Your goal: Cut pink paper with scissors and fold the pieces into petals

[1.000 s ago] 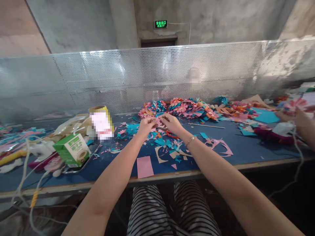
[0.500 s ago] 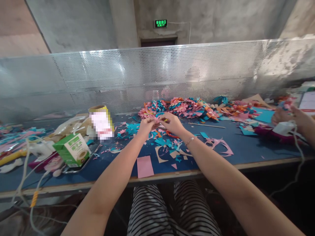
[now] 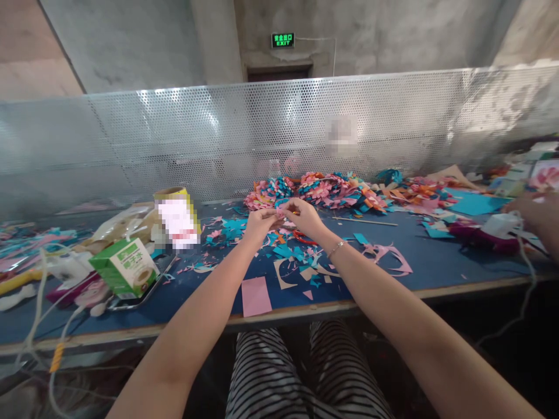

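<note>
My left hand (image 3: 261, 224) and my right hand (image 3: 304, 215) meet over the middle of the table, fingertips pinched together on a small piece of pink paper (image 3: 280, 213). Most of the piece is hidden by the fingers. Just behind them lie fringed paper flowers (image 3: 325, 191) in pink, blue and orange. Blue and beige paper scraps (image 3: 292, 256) are strewn beneath the hands. Nearer the front edge is a pink paper rectangle (image 3: 256, 296).
To the left stand a green-and-white drink carton (image 3: 124, 267) and a yellow cardboard tube (image 3: 187, 201) with a blurred patch. A perforated metal screen (image 3: 244, 134) runs along the back. Another person's hand (image 3: 537, 215) is at the far right, near a white-and-purple tool with a cord (image 3: 493, 233).
My hands keep their pinch on the pink paper, with little visible movement. At the right, the other person's hand has shifted further right. The whole view has moved slightly.
</note>
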A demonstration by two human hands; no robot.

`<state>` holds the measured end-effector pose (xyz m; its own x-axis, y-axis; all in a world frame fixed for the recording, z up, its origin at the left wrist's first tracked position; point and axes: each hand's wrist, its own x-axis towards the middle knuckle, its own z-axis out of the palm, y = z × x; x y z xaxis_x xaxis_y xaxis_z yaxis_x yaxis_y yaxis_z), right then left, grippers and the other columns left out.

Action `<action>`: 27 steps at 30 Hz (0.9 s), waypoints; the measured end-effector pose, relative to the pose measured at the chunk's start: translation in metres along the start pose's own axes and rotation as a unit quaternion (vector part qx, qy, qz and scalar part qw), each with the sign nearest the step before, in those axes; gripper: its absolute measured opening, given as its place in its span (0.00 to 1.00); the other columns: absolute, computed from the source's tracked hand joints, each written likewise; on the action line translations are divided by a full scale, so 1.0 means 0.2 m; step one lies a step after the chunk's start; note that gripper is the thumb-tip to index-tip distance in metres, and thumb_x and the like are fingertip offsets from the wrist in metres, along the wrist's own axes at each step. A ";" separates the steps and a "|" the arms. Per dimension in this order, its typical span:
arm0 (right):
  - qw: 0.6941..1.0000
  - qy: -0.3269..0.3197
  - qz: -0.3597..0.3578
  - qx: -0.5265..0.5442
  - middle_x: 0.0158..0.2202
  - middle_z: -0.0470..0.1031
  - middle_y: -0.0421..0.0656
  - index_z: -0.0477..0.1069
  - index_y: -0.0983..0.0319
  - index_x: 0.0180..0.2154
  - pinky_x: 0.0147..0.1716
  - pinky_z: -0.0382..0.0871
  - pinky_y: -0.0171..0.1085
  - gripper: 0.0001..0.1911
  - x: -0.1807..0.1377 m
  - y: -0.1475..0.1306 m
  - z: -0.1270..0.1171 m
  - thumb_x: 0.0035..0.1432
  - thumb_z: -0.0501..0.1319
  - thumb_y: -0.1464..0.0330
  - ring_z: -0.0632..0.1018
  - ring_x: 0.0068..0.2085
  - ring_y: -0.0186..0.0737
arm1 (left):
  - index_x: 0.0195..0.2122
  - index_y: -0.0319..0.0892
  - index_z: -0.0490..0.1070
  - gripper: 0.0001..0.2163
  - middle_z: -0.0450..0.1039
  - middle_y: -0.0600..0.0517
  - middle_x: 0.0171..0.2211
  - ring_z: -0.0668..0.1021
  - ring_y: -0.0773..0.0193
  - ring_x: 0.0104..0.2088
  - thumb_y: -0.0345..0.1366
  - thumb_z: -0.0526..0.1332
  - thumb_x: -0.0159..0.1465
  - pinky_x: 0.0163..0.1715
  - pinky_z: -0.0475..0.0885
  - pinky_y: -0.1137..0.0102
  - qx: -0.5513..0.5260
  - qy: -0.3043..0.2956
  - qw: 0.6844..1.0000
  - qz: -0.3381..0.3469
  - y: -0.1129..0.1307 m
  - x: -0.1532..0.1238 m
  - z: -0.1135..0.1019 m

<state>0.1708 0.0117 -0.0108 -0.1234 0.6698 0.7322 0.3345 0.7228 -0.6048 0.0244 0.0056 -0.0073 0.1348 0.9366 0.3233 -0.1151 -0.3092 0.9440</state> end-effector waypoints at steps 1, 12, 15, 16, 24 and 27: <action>1.000 0.001 0.002 0.003 0.30 0.71 0.42 0.67 0.62 0.29 0.33 0.66 0.37 0.05 0.00 0.00 0.00 0.50 0.56 0.66 0.73 0.32 0.37 | 0.29 0.38 0.73 0.07 0.75 0.49 0.24 0.78 0.61 0.28 0.34 0.65 0.49 0.38 0.72 0.62 0.007 -0.002 1.000 0.009 -0.01 0.00 0.00; 0.999 -0.013 0.025 0.037 0.28 0.72 0.41 0.67 0.62 0.29 0.31 0.65 0.35 0.07 0.01 0.03 0.01 0.50 0.58 0.64 0.72 0.30 0.35 | 0.30 0.38 0.74 0.08 0.77 0.50 0.28 0.78 0.62 0.31 0.36 0.65 0.50 0.43 0.71 0.61 -0.003 -0.009 0.998 0.055 -0.02 0.01 0.00; 0.998 -0.044 0.029 0.024 0.28 0.72 0.41 0.68 0.62 0.29 0.30 0.64 0.34 0.08 0.01 0.00 -0.01 0.50 0.57 0.64 0.71 0.29 0.34 | 0.31 0.38 0.74 0.09 0.77 0.50 0.27 0.78 0.62 0.30 0.35 0.66 0.49 0.42 0.71 0.61 0.001 -0.003 0.998 0.058 -0.03 0.01 0.00; 0.998 -0.050 0.028 0.016 0.27 0.72 0.41 0.69 0.63 0.29 0.30 0.64 0.34 0.08 0.00 -0.01 -0.02 0.50 0.57 0.65 0.71 0.29 0.34 | 0.30 0.38 0.74 0.09 0.77 0.50 0.27 0.78 0.62 0.30 0.35 0.66 0.49 0.42 0.72 0.61 0.003 0.001 0.998 0.057 -0.03 0.01 -0.01; 0.999 -0.014 0.030 -0.026 0.23 0.69 0.39 0.68 0.62 0.27 0.27 0.61 0.33 0.10 0.01 0.01 -0.01 0.51 0.56 0.62 0.68 0.26 0.33 | 0.29 0.38 0.75 0.06 0.77 0.50 0.27 0.78 0.63 0.30 0.33 0.65 0.49 0.41 0.72 0.62 0.011 0.015 0.999 0.041 -0.02 0.00 0.01; 1.000 -0.001 0.024 -0.015 0.24 0.70 0.40 0.68 0.62 0.27 0.28 0.63 0.34 0.09 0.01 0.03 0.01 0.50 0.56 0.62 0.70 0.27 0.35 | 0.29 0.38 0.75 0.06 0.77 0.50 0.28 0.78 0.63 0.31 0.34 0.66 0.49 0.42 0.71 0.62 -0.010 0.005 0.999 0.035 -0.01 -0.01 0.02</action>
<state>0.1718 0.0177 -0.0143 -0.1087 0.7046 0.7012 0.3676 0.6839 -0.6302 0.0289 0.0037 -0.0089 0.1157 0.9146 0.3873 -0.1428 -0.3706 0.9177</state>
